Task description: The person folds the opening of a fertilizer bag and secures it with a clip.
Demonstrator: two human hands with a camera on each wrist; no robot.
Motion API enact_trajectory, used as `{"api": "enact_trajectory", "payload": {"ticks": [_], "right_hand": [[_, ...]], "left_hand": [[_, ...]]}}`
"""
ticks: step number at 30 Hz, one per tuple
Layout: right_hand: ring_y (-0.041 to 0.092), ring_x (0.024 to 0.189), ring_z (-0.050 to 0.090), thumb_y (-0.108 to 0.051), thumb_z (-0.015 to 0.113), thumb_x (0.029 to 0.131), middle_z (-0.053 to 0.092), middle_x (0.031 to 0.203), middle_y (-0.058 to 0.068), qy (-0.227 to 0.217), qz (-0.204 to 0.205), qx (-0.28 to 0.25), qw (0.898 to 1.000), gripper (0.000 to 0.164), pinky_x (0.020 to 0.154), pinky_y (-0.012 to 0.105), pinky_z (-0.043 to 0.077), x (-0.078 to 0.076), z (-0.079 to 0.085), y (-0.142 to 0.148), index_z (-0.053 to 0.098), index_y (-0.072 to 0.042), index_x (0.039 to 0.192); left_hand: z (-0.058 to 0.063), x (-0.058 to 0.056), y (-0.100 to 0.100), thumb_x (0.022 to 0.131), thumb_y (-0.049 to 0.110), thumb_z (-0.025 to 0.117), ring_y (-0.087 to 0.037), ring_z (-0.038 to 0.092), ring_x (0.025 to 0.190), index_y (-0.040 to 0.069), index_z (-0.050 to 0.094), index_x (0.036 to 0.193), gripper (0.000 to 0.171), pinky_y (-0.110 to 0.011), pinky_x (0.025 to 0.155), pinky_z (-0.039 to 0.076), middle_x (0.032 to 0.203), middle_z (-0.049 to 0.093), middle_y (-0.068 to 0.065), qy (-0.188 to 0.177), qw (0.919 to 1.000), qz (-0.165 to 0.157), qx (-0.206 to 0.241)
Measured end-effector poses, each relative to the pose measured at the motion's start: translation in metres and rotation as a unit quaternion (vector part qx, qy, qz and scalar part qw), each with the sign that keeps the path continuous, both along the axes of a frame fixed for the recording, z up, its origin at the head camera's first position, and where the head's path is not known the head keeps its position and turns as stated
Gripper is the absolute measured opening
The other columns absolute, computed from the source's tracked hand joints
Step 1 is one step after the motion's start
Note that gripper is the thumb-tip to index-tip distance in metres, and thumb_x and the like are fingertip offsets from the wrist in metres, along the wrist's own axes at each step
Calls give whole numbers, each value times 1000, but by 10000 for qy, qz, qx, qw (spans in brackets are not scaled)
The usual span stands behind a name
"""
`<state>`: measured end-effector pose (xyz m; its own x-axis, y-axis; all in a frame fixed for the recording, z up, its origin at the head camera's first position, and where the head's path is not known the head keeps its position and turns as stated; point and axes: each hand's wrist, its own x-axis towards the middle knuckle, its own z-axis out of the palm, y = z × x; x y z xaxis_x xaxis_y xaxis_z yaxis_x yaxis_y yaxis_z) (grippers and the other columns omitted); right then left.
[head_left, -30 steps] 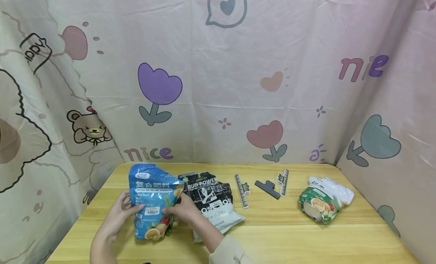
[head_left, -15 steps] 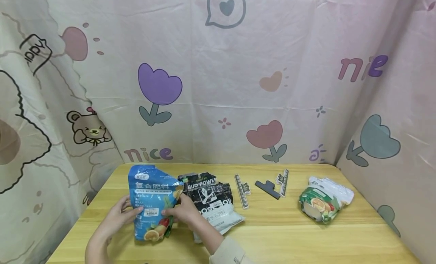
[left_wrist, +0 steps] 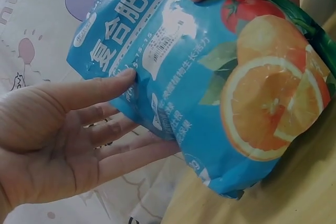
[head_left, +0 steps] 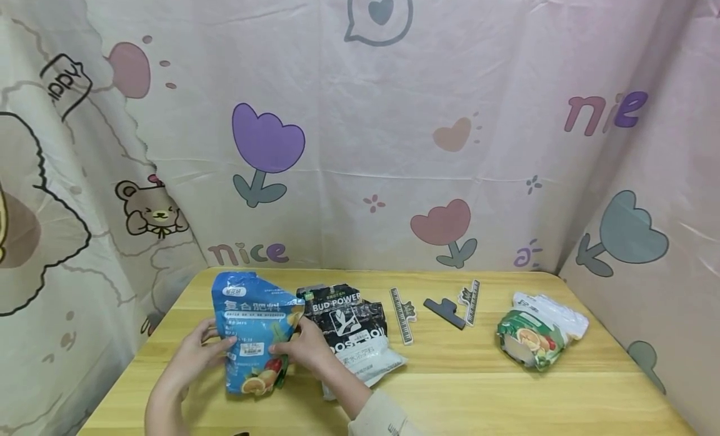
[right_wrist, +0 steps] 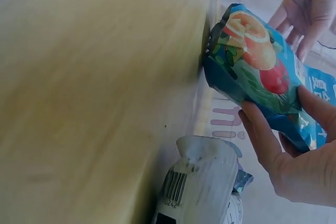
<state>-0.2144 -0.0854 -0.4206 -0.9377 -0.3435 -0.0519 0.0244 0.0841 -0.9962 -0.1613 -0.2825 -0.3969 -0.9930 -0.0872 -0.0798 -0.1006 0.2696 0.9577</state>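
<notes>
A blue fertilizer bag point(head_left: 247, 323), printed with oranges and a tomato, stands upright at the left of the table, its top sloping down to the right. My left hand point(head_left: 194, 355) is at its left edge. In the left wrist view that hand's thumb lies on the front of the bag point(left_wrist: 184, 93), and its fairly straight fingers pass behind. On the other side my right hand point(head_left: 306, 345) grips the bag's right edge, thumb in front. The right wrist view shows those fingers point(right_wrist: 260, 135) bent against its side.
Close behind my right hand lies a black and white soil bag point(head_left: 349, 330). Farther right are a dark clip point(head_left: 444, 312) and two white pieces with black bar patterns point(head_left: 402, 317). A crumpled green and white bag point(head_left: 531, 336) lies at the right of the wooden table point(head_left: 450, 405).
The head view has shifted slightly, so everything sits a little farther right in it. Both hands stay on the fertilizer bag with almost no movement.
</notes>
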Motion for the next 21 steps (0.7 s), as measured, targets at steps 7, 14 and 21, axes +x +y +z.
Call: {"api": "enact_trajectory", "payload": {"ticks": [7, 14, 21], "right_hand": [[15, 81, 58, -5, 80, 68, 60, 88, -1, 538, -34, 510, 9972, 40, 71, 31, 51, -1, 2, 4, 58, -7, 101], [13, 74, 57, -12, 83, 65, 60, 81, -2, 1054, -261, 1135, 9876, 37, 66, 28, 50, -4, 3, 6, 58, -7, 91], [11, 71, 57, -15, 83, 66, 61, 80, -2, 1216, -340, 1331, 9830, 34, 60, 26, 48, -4, 6, 7, 57, -10, 87]], "left_hand": [[-1, -2, 2, 93, 6, 53, -33, 53, 103, -15, 20, 133, 56, -35, 82, 49, 127, 33, -34, 224, 9997, 32, 83], [-5, -6, 4, 92, 10, 57, -40, 45, 113, -12, 21, 135, 60, -33, 84, 48, 129, 34, -33, 401, 9991, 53, 139], [-13, -8, 2, 90, 12, 60, -45, 36, 120, -10, 25, 132, 58, -34, 86, 47, 129, 36, -31, 628, 9979, 57, 115]]}}
